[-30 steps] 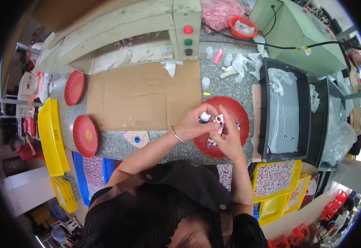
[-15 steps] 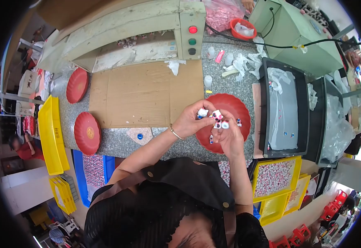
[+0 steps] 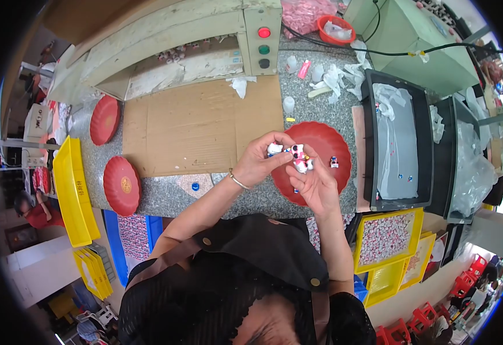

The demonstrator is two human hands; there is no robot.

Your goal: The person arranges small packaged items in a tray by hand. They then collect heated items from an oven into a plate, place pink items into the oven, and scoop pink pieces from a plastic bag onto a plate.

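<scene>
Over a red scalloped plate (image 3: 339, 138), both my hands are close together with small white toy figurines between them. My left hand (image 3: 258, 161) is closed, with a white figurine (image 3: 274, 148) near its fingers and its thumb reaching toward the others. My right hand (image 3: 319, 187) pinches a pink, white and black figurine (image 3: 298, 152), with another white figurine (image 3: 303, 166) just below it. Fingers hide parts of them, so I cannot tell where each one ends. Another small figurine (image 3: 334, 162) lies on the plate to the right of my hands.
A cardboard sheet (image 3: 199, 126) lies before a pale green machine (image 3: 176, 49) with buttons. Two red plates (image 3: 105, 119) (image 3: 121, 185) stand left. A black tray (image 3: 423, 144) with a few small pieces is right. Yellow trays (image 3: 385, 238) and a blue tray (image 3: 111, 230) sit below the table edge.
The figurines in my hands have turned and shifted, and my fingers have changed their hold. My hands have moved slightly left and up; the view has shifted a little.
</scene>
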